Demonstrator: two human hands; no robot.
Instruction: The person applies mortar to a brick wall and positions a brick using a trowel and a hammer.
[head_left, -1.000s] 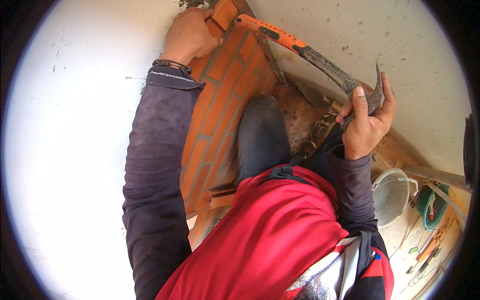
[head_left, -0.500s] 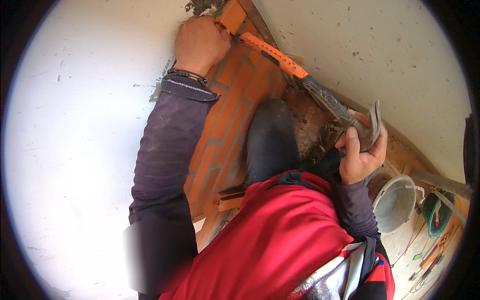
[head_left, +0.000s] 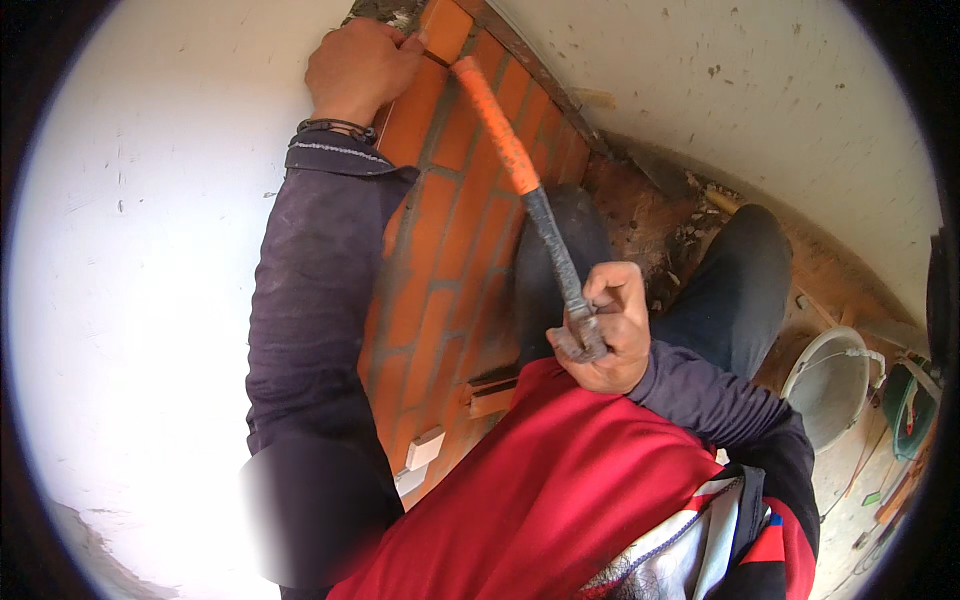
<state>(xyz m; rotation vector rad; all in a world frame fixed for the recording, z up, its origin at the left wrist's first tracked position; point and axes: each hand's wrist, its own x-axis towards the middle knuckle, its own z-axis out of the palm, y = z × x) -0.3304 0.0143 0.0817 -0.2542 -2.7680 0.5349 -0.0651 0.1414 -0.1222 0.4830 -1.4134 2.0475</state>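
My left hand (head_left: 362, 65) is at the top of the brickwork (head_left: 430, 240), against the white wall (head_left: 150, 200), fingers bent by a small upper brick (head_left: 445, 30); what they grip, if anything, is hidden. My right hand (head_left: 608, 335) is closed around the head of a claw hammer (head_left: 580, 330), low in front of my red top. The hammer’s orange-and-black handle (head_left: 500, 130) points up and left, its end near that upper brick, just right of my left fingers.
A speckled pale wall (head_left: 760, 90) runs along the right, with debris at its base. My bent knees (head_left: 730, 280) are below it. A grey bucket (head_left: 820, 390), a green bucket (head_left: 905, 410) and loose tools lie at lower right. A short white piece (head_left: 425, 448) sits on the brickwork.
My right hand has moved left and down with the hammer, whose handle now stands steeper. My left hand shifted slightly left. My right knee has come into view.
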